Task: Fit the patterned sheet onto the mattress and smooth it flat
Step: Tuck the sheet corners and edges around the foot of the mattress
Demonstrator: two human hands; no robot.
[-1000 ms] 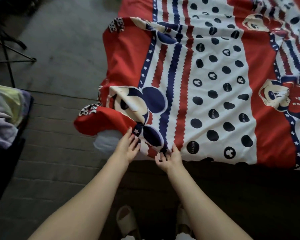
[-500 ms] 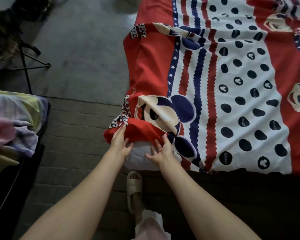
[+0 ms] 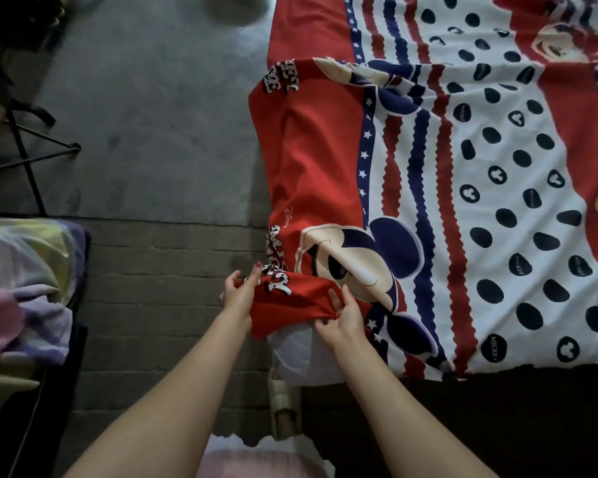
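Since half a second ago you have drawn the red corner of the patterned sheet (image 3: pixel 311 160) further down over the mattress (image 3: pixel 290 350) corner, and the view has swung left. Your left hand (image 3: pixel 237 293) grips the bunched red hem, fingers curled over its edge. Your right hand (image 3: pixel 342 319) pinches the fold just beside it, thumb below. White mattress shows bare directly under both hands. Beyond your fingers the sheet lies spread across the bed. A sandalled foot (image 3: pixel 283 401) stands below your wrists.
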